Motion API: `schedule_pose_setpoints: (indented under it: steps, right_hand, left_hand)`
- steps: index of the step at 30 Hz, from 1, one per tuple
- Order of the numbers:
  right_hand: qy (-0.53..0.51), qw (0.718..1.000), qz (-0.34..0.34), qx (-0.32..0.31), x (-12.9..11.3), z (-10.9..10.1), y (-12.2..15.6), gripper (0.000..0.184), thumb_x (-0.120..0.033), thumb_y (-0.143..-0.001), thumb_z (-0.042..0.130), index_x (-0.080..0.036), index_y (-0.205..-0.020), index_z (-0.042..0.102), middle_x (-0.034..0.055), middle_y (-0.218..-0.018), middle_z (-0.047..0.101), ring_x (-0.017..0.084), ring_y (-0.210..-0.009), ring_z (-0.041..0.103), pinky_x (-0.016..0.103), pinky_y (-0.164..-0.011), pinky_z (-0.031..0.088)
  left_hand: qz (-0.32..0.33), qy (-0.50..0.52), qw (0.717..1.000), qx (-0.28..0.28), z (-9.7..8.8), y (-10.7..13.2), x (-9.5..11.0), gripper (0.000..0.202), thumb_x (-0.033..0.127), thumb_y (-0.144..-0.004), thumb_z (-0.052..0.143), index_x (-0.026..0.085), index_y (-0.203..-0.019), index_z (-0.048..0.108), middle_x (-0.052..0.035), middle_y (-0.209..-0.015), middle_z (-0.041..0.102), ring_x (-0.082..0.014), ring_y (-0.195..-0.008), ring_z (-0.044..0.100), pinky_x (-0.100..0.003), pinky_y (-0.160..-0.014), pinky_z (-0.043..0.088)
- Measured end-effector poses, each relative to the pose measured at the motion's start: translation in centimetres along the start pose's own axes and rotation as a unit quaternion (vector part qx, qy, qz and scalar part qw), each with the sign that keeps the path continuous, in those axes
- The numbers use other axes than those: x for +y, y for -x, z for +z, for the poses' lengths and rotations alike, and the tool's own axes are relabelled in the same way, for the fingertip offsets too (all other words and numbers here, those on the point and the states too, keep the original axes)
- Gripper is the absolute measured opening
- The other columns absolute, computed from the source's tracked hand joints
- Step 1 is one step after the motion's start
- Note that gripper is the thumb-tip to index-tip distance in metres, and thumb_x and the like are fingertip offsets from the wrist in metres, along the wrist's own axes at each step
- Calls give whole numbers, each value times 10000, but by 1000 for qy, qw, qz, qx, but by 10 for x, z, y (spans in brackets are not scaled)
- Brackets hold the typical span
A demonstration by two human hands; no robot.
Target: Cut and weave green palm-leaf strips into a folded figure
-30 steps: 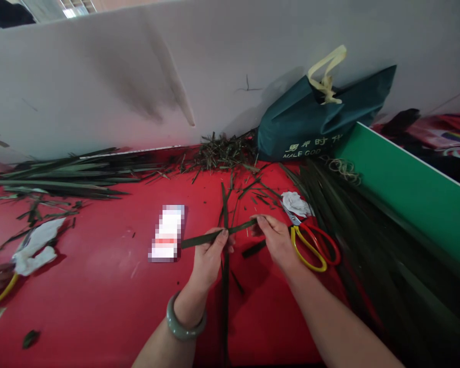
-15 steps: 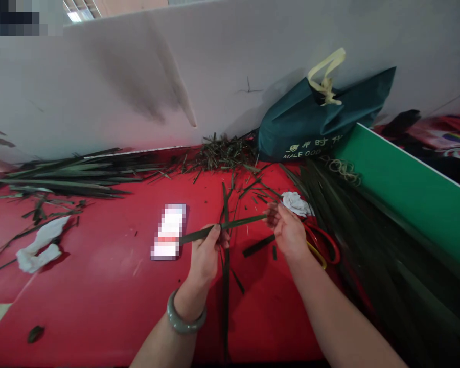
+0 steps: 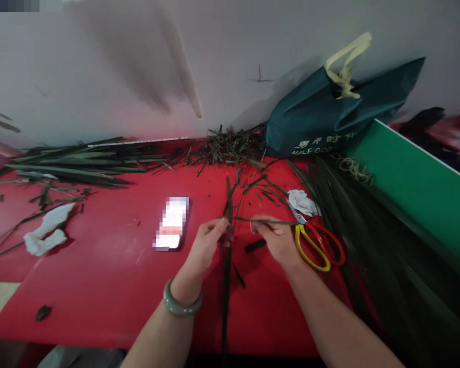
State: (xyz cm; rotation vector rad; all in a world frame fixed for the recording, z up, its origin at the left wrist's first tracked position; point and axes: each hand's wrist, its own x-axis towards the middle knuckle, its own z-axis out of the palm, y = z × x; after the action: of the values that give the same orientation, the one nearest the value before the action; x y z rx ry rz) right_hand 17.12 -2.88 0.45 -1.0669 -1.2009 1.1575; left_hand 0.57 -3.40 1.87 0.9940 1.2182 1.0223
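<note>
Head view: I watch on my feed as both hands work close together over the red desk.
Left grip: narrow, pinching where a thin leaf strip meets a long strip; which layers it squeezes, I cannot tell.
Right grip: narrow as well, holding the thin leaf strip just right of the left grip.
Thin leaf strip: spans the gap between the grips, nearly straight, its end poking past the right grip toward the scissors; I cannot tell whether they touch.
Long strip: crosses at the left grip, reaching both beyond it and back toward my side.
Just changed: half a second ago the right grip is loose at the strip's tip and the other end sticks out left toward the phone; now no end shows on that side and the right grip has closed.
Meaning for the leaf work: I judge the thin leaf strip is folded or drawn across the long strip, now controlled from both sides.
Around the grips: phone left of the left grip; scissors right beside the right grip; clippings beyond both.
</note>
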Motion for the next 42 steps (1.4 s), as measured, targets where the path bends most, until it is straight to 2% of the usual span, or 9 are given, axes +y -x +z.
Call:
schedule_pose_setpoints:
  steps: [3, 8, 18, 21, 25, 28, 30, 34, 42]
  right_hand:
    - [-52, 994, 16, 96, 4, -7, -6, 145, -303, -710, 561, -195, -798, 601, -39, -548, 562, 92, -491, 524, 247, -516, 460]
    - [-40, 993, 14, 107, 11, -7, -9, 186, -321, -671, 602, -179, -788, 573, -13, -644, 603, 105, -571, 567, 250, -557, 469]
    - [-37, 997, 25, 68, 22, 2, -7, 210, -346, -669, 588, -173, -786, 568, -30, -578, 570, 98, -529, 541, 236, -528, 441]
    - [-69, 996, 42, 45, 24, 1, -7, 224, -334, -642, 609, -166, -788, 581, -27, -587, 581, 97, -532, 549, 234, -529, 445]
    - [-127, 990, 47, 42, 21, -1, -7, 241, -304, -623, 616, -164, -816, 582, -20, -611, 607, 95, -532, 558, 217, -497, 434]
    - [-200, 976, 61, 62, 15, -6, -7, 249, -270, -612, 611, -177, -840, 574, -19, -646, 624, 97, -539, 569, 212, -487, 425]
    - [-258, 960, 74, 77, 9, -10, -4, 248, -246, -607, 604, -191, -846, 572, -27, -653, 625, 91, -534, 569, 204, -477, 420]
    - [-315, 940, 97, 88, 0, -22, 18, 262, -211, -602, 602, -203, -863, 582, -34, -666, 629, 73, -533, 567, 178, -468, 418]
    - [-201, 967, 103, 120, 0, -34, 85, 277, -222, -596, 621, -189, -869, 596, -13, -663, 637, 81, -533, 564, 174, -460, 409]
  left_hand:
    - [55, -154, 982, 94, -22, -7, 7, 339, 457, -693, 516, 128, -628, 560, -7, -496, 527, -92, -455, 475, -206, -445, 346]
    - [72, -334, 935, 91, -40, -3, 1, 362, 465, -707, 484, 148, -538, 528, 15, -446, 468, -89, -442, 415, -213, -441, 265]
    - [35, -538, 841, 47, -19, 53, -28, 282, 479, -602, 571, 200, -567, 593, -14, -511, 535, -141, -495, 488, -230, -471, 248]
    - [36, -543, 838, 29, -15, 54, -30, 188, 366, -647, 548, 196, -577, 589, -12, -540, 551, -139, -523, 504, -230, -484, 258]
    - [55, -440, 895, 47, -14, 55, -32, 198, 335, -666, 528, 171, -560, 561, 6, -505, 510, -120, -513, 481, -221, -485, 278]
    - [22, -235, 971, 44, -11, 61, -34, 181, 323, -681, 523, 151, -629, 543, 9, -534, 533, -108, -503, 497, -213, -485, 338]
    - [-18, -73, 997, 24, -7, 66, -35, 149, 289, -679, 534, 141, -696, 526, -4, -587, 579, -104, -509, 531, -223, -519, 397]
    - [-55, 120, 991, 5, -2, 77, -38, 155, 233, -670, 561, 151, -785, 500, -12, -638, 611, -110, -532, 578, -223, -528, 443]
    - [-41, 234, 971, -41, 14, 100, -53, 186, 124, -655, 576, 127, -838, 543, -47, -789, 613, -122, -624, 604, -239, -584, 486]
